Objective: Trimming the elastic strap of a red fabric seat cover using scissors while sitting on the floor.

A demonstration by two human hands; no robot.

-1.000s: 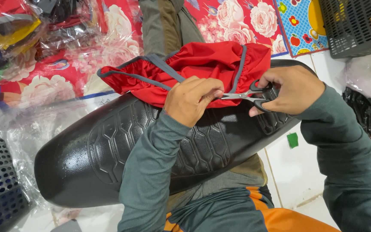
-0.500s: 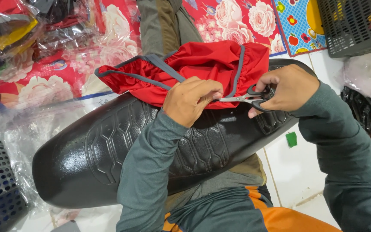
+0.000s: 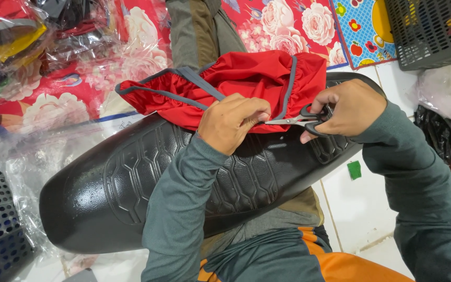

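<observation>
Head view | left hand (image 3: 233, 122) pinches glossy red cover (image 3: 246, 78) | right hand (image 3: 348, 107) grips scissors (image 3: 301, 119) | embossed black seat (image 3: 147, 193)

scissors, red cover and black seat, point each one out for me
scissors (image 3: 294, 120), head view, on the metal blades just left of the black handles
red cover (image 3: 251, 75), head view, on the bare red cloth above the hands
black seat (image 3: 131, 183), head view, on the patterned top surface

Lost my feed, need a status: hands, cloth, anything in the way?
Left hand pinching red cloth. Right hand holding scissors, blades at the cloth edge. Cloth draped over black seat. Nothing in the way.
</observation>
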